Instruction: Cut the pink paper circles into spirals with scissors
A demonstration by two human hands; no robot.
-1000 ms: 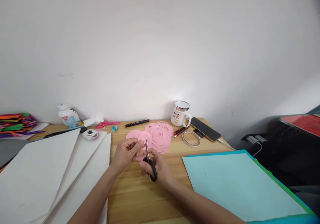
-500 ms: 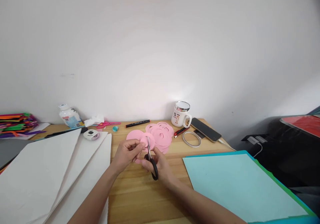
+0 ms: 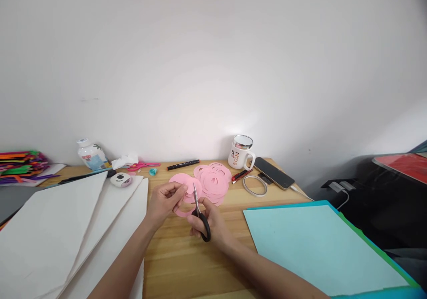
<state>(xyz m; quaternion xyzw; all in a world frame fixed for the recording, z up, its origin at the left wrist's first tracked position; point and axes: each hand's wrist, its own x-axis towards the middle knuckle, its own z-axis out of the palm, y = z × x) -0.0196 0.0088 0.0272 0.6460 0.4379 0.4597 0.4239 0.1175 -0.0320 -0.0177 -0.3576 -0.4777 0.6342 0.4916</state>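
Observation:
Between thumb and fingers, my left hand (image 3: pixel 167 200) pinches a round piece of pink paper (image 3: pixel 196 186) by its left side. My right hand (image 3: pixel 210 221) is closed around the black handles of a pair of scissors (image 3: pixel 196 201). Their blades point away from me and lie against the pink paper. A curved strip of pink paper (image 3: pixel 183 213) hangs below the left fingers. Just behind and to the right lies a pile of pink paper spirals (image 3: pixel 215 181). Under and behind the held piece is another pink disc, partly covered.
White sheets (image 3: pixel 46 237) cover the left side, with a small white device (image 3: pixel 120 180) on them. Light blue sheets (image 3: pixel 320 245) lie at right. Along the back stand a bottle (image 3: pixel 92 156), a marker (image 3: pixel 183 165), a mug (image 3: pixel 241 152) and a phone (image 3: pixel 275 173); a ring (image 3: pixel 255 186) lies nearer.
My left hand and the pink paper have shifted slightly left. The scissor tips have also moved a little left, and the curved pink strip shows more below the fingers.

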